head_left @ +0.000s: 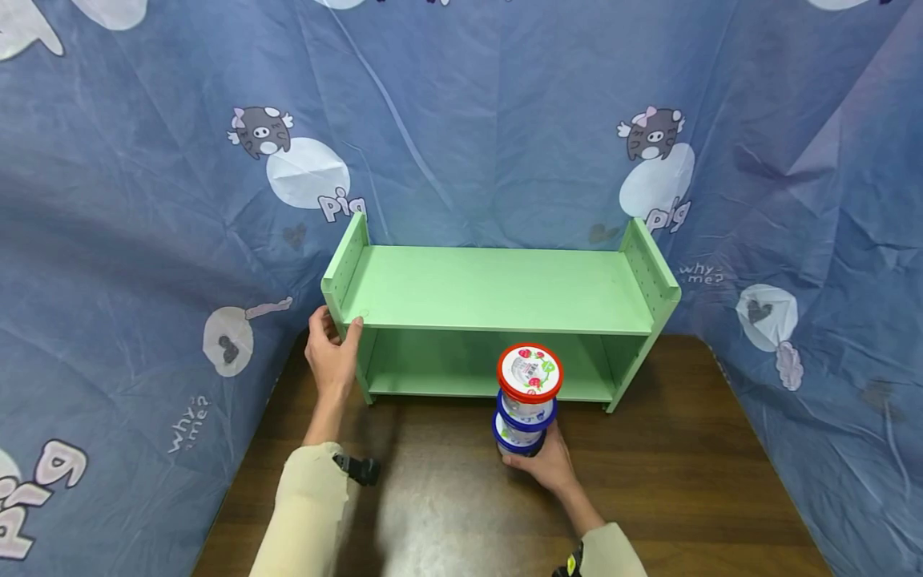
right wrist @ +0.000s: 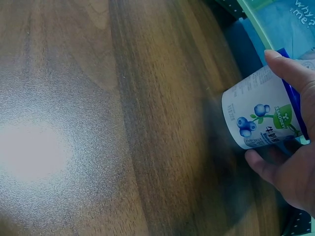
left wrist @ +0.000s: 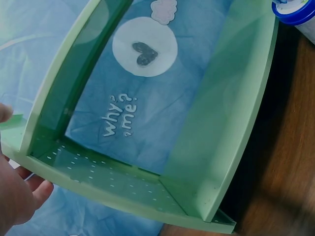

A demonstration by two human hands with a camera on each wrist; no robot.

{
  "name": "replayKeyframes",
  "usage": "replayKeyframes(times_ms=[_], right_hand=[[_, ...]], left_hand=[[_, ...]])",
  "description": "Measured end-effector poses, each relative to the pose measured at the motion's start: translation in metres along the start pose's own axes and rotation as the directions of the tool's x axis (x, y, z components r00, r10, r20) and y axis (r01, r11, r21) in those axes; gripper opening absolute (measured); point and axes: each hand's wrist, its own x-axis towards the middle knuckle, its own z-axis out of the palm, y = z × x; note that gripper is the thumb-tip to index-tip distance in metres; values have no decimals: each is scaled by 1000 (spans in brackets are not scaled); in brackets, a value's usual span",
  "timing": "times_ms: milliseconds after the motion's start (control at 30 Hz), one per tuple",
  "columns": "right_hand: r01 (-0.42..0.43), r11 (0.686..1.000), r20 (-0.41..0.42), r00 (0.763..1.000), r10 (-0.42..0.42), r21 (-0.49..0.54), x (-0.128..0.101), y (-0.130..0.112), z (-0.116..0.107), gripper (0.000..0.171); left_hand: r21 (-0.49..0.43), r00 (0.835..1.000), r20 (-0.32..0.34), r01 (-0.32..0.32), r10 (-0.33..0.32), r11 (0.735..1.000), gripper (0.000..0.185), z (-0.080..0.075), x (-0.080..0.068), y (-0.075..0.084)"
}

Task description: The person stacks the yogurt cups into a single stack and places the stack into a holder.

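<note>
A light green two-tier shelf (head_left: 497,292) stands at the back of the brown wooden table (head_left: 447,497). My left hand (head_left: 330,350) grips the shelf's left side panel (left wrist: 98,174), thumb on the top board's front corner. My right hand (head_left: 544,465) holds the bottom cup of a stack of three yogurt cups (head_left: 528,401) in front of the shelf. The top cup has a red lid with a strawberry picture; the two below have blue rims. In the right wrist view my fingers wrap a white cup with a blueberry label (right wrist: 258,118), just above the table.
Blue cloth printed with pigs and the words "pig" and "why me?" (head_left: 180,240) hangs close behind and on both sides of the table. Both shelf boards carry nothing. A bright glare patch (right wrist: 32,150) lies on the table in front.
</note>
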Motion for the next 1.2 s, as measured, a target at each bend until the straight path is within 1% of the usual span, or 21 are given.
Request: replayKeyframes(times_ms=[133,400,567,633,900,1200], right_hand=[[-14,1000,0,1000,14,-2,0,0,1,117],[-2,1000,-31,1000,1,-15,0,2,4,116],[-35,999,-35,999,34,-9,0,1,4,114],[-45,999,-38,998,45,-6,-1,0,4,113],[-45,999,-69,997,43,-24,-2,-1,5,110],[-42,999,-73,997,40,-17,-2,2,5,111]], left_hand=[[-9,1000,-12,-17,17,1000,46,3,4,0],[55,998,-58,-36,40,998,33,6,9,-1],[80,995,-79,-59,65,995,28,6,11,-2],[83,994,-84,-62,69,995,27,6,12,-2],[82,994,-88,-55,62,995,26,8,12,-4],[54,993,-93,-68,72,996,25,8,11,-5]])
